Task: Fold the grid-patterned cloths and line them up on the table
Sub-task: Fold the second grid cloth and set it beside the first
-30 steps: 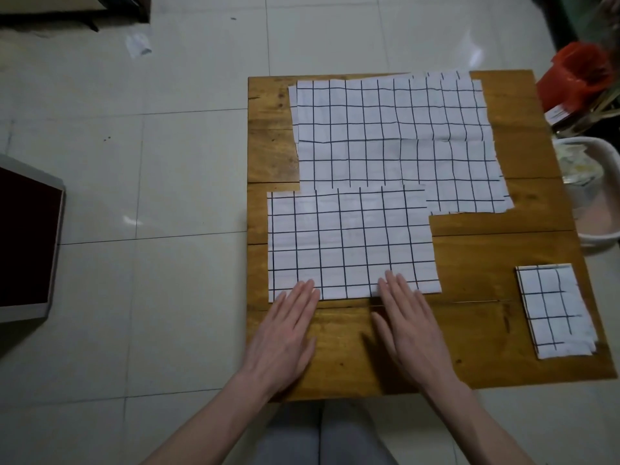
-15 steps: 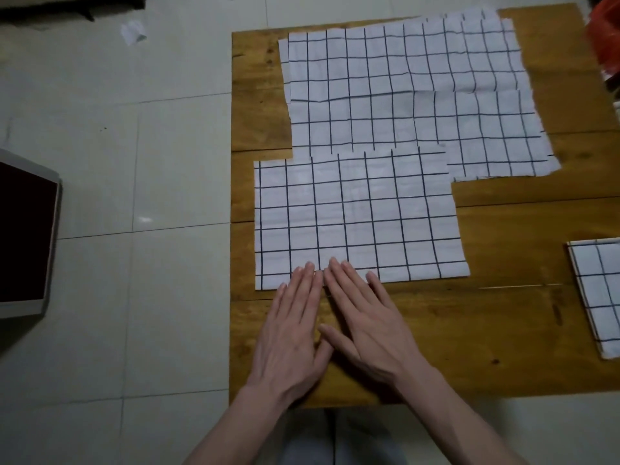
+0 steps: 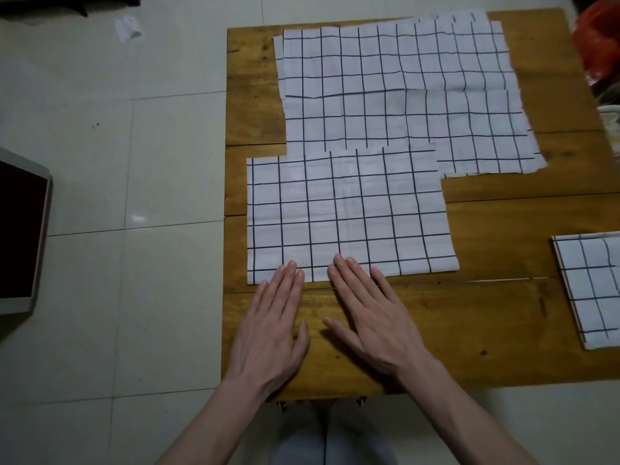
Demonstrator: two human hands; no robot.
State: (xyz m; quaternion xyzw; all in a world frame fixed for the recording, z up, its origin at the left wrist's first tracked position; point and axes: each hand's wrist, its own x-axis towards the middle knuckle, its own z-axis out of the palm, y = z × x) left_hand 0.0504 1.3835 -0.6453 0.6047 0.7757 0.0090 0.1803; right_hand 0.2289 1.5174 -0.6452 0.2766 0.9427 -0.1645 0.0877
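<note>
1. White black-grid cloth [image 3: 349, 213] lies flat at wooden table [image 3: 496, 323] front-left, overlapping unfolded cloths [image 3: 402, 95] behind.
2. Left hand [image 3: 271, 327] & right hand [image 3: 372, 317]: flat, fingers extended, gripping nothing, fingertips on near hem.
3. Advice: pinch both near corners, fold evenly, match grid lines.

The near cloth [image 3: 349, 213] is white with a black grid, as are the spread cloths [image 3: 402, 95] behind it and the folded cloth [image 3: 593, 290] at the right. The tabletop [image 3: 486, 330] is honey-brown wood. The floor [image 3: 134, 162] is pale tile, and a red bag [image 3: 600, 41] shows at the upper right.
</note>
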